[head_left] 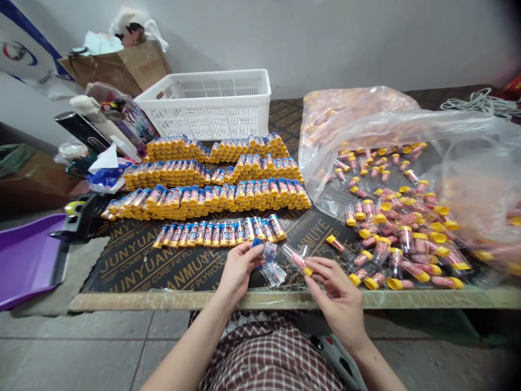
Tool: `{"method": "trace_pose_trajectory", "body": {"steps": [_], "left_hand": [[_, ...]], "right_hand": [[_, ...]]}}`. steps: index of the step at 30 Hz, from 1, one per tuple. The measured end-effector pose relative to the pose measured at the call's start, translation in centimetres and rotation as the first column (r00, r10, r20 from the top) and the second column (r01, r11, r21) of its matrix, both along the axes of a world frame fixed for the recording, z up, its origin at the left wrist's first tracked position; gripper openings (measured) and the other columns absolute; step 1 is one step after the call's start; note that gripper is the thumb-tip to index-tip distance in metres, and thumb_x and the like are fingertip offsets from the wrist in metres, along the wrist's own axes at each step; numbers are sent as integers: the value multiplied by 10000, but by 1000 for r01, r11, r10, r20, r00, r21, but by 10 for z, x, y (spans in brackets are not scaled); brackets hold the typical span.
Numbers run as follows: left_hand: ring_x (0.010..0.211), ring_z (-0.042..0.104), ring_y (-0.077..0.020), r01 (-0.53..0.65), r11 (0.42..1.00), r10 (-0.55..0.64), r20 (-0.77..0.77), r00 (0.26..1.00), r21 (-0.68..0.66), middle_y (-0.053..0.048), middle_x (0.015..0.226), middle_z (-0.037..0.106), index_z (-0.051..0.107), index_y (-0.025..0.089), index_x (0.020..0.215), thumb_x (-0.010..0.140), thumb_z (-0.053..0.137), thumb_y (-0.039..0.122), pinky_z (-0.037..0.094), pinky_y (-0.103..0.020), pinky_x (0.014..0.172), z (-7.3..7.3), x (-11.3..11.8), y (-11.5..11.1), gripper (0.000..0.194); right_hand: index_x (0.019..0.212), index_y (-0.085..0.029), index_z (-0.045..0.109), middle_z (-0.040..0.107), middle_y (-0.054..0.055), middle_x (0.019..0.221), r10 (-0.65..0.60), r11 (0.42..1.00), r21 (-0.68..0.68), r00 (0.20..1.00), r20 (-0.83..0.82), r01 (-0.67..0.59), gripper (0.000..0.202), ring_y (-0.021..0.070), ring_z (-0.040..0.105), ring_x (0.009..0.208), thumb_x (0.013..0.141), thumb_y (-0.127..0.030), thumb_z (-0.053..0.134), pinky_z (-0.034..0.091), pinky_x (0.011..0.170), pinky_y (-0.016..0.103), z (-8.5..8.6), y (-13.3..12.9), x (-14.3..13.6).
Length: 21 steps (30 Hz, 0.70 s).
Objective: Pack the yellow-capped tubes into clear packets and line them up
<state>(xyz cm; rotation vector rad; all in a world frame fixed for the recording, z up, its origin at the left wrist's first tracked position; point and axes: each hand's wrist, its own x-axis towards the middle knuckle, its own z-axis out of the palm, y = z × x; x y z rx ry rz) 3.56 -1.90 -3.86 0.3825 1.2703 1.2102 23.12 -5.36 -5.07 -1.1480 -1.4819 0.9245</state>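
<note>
Near the front edge of the board, my right hand [337, 296] pinches a small clear tube [296, 258] by its yellow-capped end. The tube lies tilted, with pink contents or print showing. My left hand [238, 269] has its thumb and fingers closed on a blue-topped printed plastic piece [257, 244], probably a sleeve label; the fingers partly hide it. Beneath and beside it lie several crumpled clear printed plastic pieces [273, 273]. A row of tubes with blue tops and yellow bottoms [222, 233] stretches just beyond my left hand.
Stacked rows of finished-looking blue-and-yellow tubes [211, 198] fill the left middle. Loose yellow-capped tubes [407, 236] spill from a large clear bag [366, 125] at right. A white basket [228, 111] stands behind. Left are a tape dispenser [79, 220] and purple dustpan [30, 255].
</note>
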Motion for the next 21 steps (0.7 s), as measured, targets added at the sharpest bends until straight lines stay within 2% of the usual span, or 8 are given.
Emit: {"method": "trace_pose_trajectory", "body": {"steps": [6,14,18,21], "left_hand": [[536,560,-76,-94,995,95,30,995,-17,3,590,635,677,111,629,467,857,305,493,-217,585,-1,2,2,310],[518,567,-90,-103,994,101,-44,994,-34,-8,551,632,688,105,633,476,844,394,463,-213,566,-1,2,0,364],[549,556,-85,-63,997,66,-87,994,42,3,588,621,654,109,612,558,801,413,475,-212,577,0,6,-2,342],[617,582,-95,24,996,-20,-40,999,90,-1,676,641,648,115,711,580,801,355,501,-225,621,5,9,-5,314]], "right_hand": [[1080,-276,646,586,69,1084,-6,999,47,998,56,4,283,194,583,982,835,-154,575,521,858,371,-3,-2,-1],[1134,-302,618,582,55,1107,19,995,95,996,92,-28,360,192,569,1025,834,-110,559,491,893,360,-3,-2,-3],[1139,-308,614,580,45,1105,166,981,75,978,128,-177,364,175,573,1019,842,-109,545,485,898,330,-3,-2,-4],[1152,-314,600,573,40,1100,237,969,47,964,121,-244,380,160,571,1022,869,-91,480,492,887,309,-7,0,-6]]}}
